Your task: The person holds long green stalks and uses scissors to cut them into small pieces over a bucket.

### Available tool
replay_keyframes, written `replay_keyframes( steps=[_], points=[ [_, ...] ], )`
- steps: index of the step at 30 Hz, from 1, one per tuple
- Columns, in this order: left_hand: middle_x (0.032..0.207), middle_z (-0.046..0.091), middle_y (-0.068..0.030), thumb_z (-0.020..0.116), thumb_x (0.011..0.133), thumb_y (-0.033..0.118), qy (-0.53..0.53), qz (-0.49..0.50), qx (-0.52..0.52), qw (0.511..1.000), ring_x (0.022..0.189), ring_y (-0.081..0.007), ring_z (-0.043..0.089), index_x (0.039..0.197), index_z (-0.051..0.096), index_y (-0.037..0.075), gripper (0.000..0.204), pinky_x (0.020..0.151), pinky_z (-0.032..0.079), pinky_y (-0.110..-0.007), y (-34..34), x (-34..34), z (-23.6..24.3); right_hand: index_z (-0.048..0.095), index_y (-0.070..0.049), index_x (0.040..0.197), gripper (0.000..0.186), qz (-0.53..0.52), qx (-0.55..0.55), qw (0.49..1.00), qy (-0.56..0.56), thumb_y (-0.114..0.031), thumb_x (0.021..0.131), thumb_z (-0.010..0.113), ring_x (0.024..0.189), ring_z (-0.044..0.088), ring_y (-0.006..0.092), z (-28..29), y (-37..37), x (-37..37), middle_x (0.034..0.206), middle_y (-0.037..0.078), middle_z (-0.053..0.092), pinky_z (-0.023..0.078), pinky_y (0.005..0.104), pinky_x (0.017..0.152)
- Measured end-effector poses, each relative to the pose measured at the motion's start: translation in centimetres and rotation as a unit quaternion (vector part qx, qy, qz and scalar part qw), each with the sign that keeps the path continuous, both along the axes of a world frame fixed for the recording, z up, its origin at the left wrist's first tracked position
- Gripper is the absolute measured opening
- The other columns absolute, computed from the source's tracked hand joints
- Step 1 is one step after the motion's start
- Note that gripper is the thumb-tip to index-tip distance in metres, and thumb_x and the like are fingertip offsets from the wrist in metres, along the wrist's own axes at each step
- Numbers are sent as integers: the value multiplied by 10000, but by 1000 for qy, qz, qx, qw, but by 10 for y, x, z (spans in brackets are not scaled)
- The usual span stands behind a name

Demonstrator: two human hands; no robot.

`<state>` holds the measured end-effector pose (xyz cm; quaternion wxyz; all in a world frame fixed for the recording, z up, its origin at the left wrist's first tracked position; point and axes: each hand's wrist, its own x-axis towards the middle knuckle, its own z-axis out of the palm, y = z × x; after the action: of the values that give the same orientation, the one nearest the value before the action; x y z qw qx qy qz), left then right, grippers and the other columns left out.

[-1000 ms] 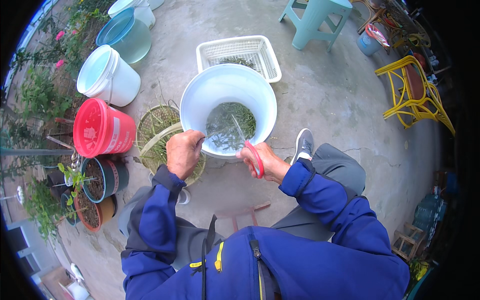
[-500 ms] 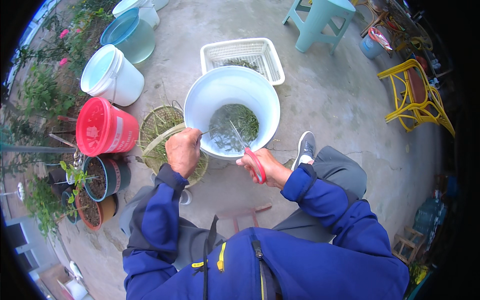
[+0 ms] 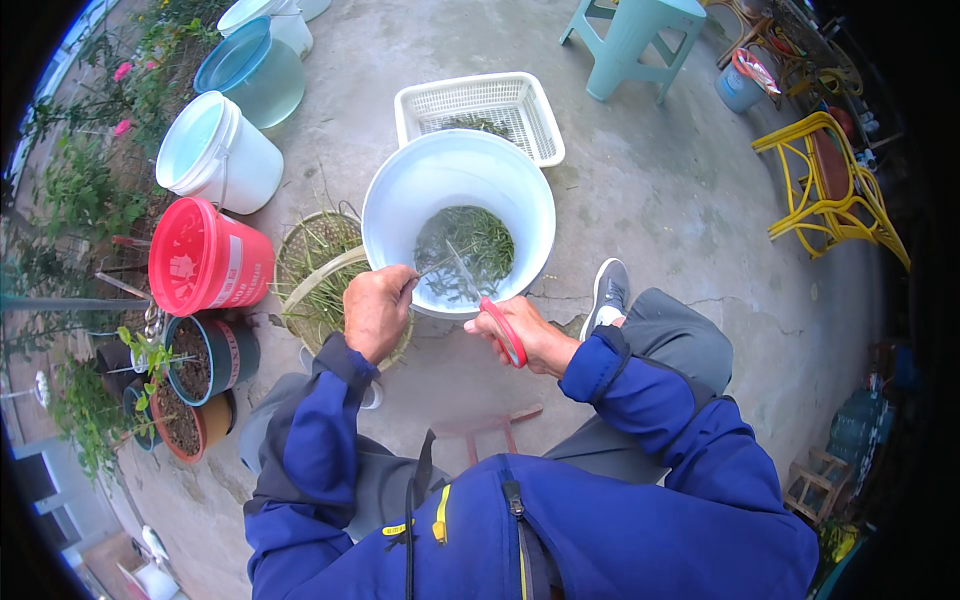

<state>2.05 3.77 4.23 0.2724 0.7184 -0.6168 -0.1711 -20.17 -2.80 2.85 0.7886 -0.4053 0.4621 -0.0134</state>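
My left hand (image 3: 377, 313) pinches a thin green stem (image 3: 433, 268) over the near left rim of a big white bucket (image 3: 390, 205). My right hand (image 3: 535, 340) grips red-handled scissors (image 3: 508, 338) at that bucket's front rim, their blades reaching over its inside close to the stem. Cut green pieces (image 3: 485, 240) lie in water at the bucket's bottom. Left of it, a woven basket (image 3: 310, 250) with an arched handle holds long green stems (image 3: 325, 300). Behind the bucket, a white plastic sieve basket (image 3: 540, 130) holds some green pieces.
A red bucket (image 3: 200, 265), white buckets (image 3: 230, 165), a blue tub (image 3: 260, 85) and potted plants (image 3: 190, 420) line the left. A teal stool (image 3: 630, 45) stands at the back; a yellow chair (image 3: 830, 190) is at the right. My foot (image 3: 610, 295) is right of the bucket.
My left hand has shifted slightly right toward the scissors. The scissor blades point a little further left, nearer the stem.
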Motion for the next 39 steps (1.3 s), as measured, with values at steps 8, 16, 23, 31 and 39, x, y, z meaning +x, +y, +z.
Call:
replay_keyframes(
  steps=[8,16,23,31,39],
  points=[
    [783,669,-179,645,841,38,7,-55,-20,998,727,-351,665,903,698,26,83,646,512,-405,-1,1,-4,605,-83,727,250,3,-7,1000,5,-262,835,742,475,399,82,1,-2,0,594,-42,428,315,278,435],
    [788,660,-191,622,807,20,47,-57,11,997,764,-384,656,871,690,31,93,664,511,-438,-2,0,-5,557,-101,669,293,9,-9,1000,4,-258,842,734,465,368,76,-3,-2,-2,573,-53,401,302,280,433],
    [767,648,-198,636,826,46,66,-49,27,996,743,-389,646,863,683,32,61,650,504,-441,-4,-1,-7,527,-83,621,318,37,-36,998,46,-245,844,687,472,387,98,10,-5,-1,564,-24,432,316,306,449],
    [726,631,-200,674,836,104,46,-33,48,997,703,-391,634,840,677,35,69,627,496,-445,-5,-6,-13,533,-49,619,294,47,-53,996,57,-215,827,659,516,416,117,7,-5,-2,562,1,457,338,331,487],
    [698,652,-175,673,849,80,38,-25,21,999,619,-306,649,841,689,1,81,592,497,-376,-7,-4,-15,563,-59,638,249,21,-40,998,47,-184,831,657,465,403,105,6,-3,-1,562,-9,452,314,314,430]
  ],
)
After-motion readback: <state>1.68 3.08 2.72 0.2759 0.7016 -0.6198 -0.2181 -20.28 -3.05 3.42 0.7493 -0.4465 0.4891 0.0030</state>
